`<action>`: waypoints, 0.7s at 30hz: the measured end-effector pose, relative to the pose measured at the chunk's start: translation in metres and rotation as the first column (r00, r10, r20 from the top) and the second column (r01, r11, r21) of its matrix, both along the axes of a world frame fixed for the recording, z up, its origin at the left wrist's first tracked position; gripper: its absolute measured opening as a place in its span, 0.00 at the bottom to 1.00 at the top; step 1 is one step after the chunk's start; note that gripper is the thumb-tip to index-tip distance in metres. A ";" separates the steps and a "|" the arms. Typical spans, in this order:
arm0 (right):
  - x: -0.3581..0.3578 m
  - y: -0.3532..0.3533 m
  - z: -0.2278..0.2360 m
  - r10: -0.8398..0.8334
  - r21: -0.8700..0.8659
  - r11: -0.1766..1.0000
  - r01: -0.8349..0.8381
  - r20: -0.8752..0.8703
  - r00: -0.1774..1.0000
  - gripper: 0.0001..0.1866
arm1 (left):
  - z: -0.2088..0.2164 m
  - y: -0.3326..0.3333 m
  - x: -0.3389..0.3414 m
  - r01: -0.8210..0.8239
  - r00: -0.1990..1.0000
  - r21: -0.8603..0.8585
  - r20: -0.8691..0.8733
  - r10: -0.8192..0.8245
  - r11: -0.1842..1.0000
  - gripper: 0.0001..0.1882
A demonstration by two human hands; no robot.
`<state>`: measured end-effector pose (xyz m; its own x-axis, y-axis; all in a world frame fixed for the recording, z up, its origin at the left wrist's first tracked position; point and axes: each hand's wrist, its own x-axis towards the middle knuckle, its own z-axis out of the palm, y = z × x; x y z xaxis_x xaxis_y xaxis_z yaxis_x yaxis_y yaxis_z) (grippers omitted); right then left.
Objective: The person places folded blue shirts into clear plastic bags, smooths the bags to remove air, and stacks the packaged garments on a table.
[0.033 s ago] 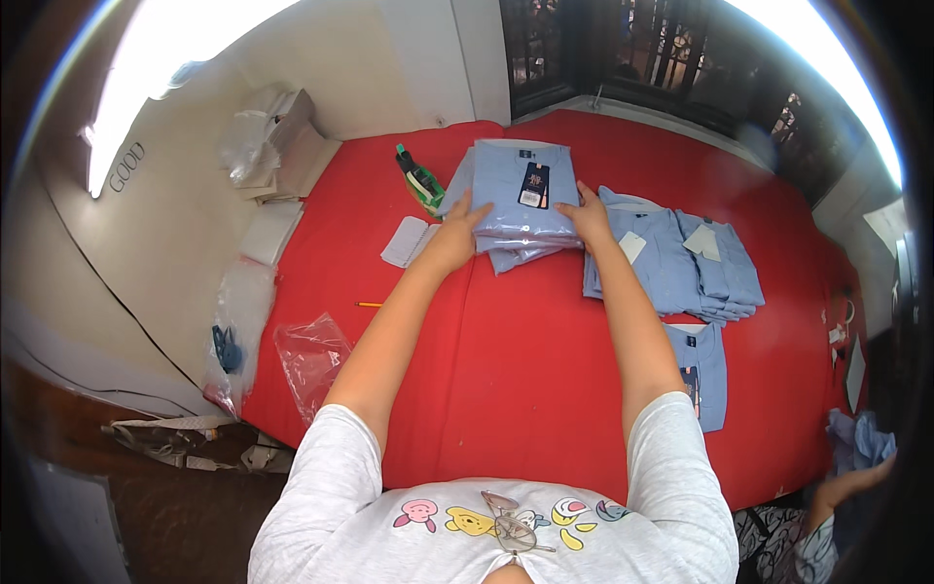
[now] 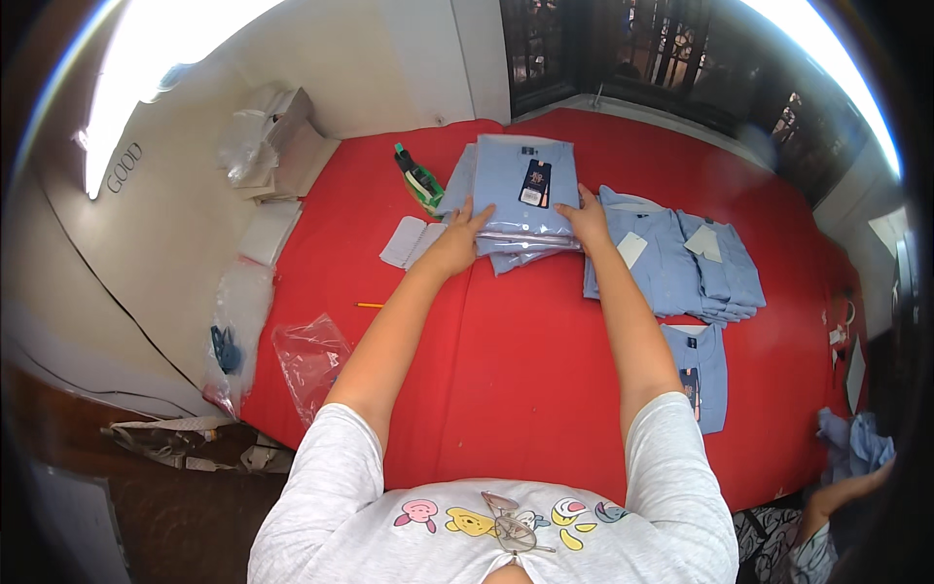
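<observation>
A stack of folded light blue shirts in clear plastic bags [image 2: 501, 180] lies at the far middle of the red table, the top one bearing a dark hang tag [image 2: 534, 182]. My left hand [image 2: 455, 243] grips its left edge, thumb on the plastic. On the right edge my right hand [image 2: 588, 222] does the same, fingers down the side and thumb on top. Under my hands the lower bagged shirts stick out unevenly. Right of my right hand lie piles of unbagged folded blue shirts [image 2: 662, 255] with white tags. A single folded shirt [image 2: 713, 375] sits nearer, partly behind my right forearm.
A green and black tool or bottle [image 2: 419, 181], an open notebook [image 2: 403, 240], a pencil [image 2: 369, 306] and a clear plastic bag [image 2: 309, 360] lie on the left side. At the lower right, another person's hand [image 2: 880, 474] is by blue cloth [image 2: 856, 443]. Scissors [image 2: 849, 311] rest at the right edge.
My hands and the bagged shirts have barely moved. At the lower right, the other person's blue cloth has shifted slightly.
</observation>
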<state>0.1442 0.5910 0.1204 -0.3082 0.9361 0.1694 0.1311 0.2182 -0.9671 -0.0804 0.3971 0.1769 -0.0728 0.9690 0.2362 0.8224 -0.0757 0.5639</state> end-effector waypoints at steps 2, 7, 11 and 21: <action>-0.008 0.006 -0.026 -0.095 -0.014 0.995 0.094 -0.056 0.994 0.42 | -0.024 0.003 -0.001 -0.029 1.000 -0.168 -0.016 0.026 0.985 0.51; 0.001 -0.025 -0.026 -0.048 -0.078 0.996 0.031 -0.232 0.972 0.42 | -0.045 -0.002 -0.001 -0.127 0.991 -0.040 -0.039 0.126 0.991 0.45; 0.022 -0.028 -0.022 -0.120 -0.179 0.981 0.077 -0.245 0.962 0.42 | -0.036 -0.004 0.007 -0.148 0.987 -0.009 -0.061 0.147 0.989 0.45; 0.000 -0.009 -0.006 0.034 -0.299 0.949 -0.094 -0.201 0.979 0.45 | -0.067 0.028 -0.015 -0.308 0.769 0.029 0.596 0.231 0.951 0.44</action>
<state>0.1440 0.5820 0.1141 -0.3596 0.9311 -0.0604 -0.0667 -0.0902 -0.9937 -0.0951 0.4253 0.1102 -0.4865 0.8562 0.1741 0.3404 0.0022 0.9403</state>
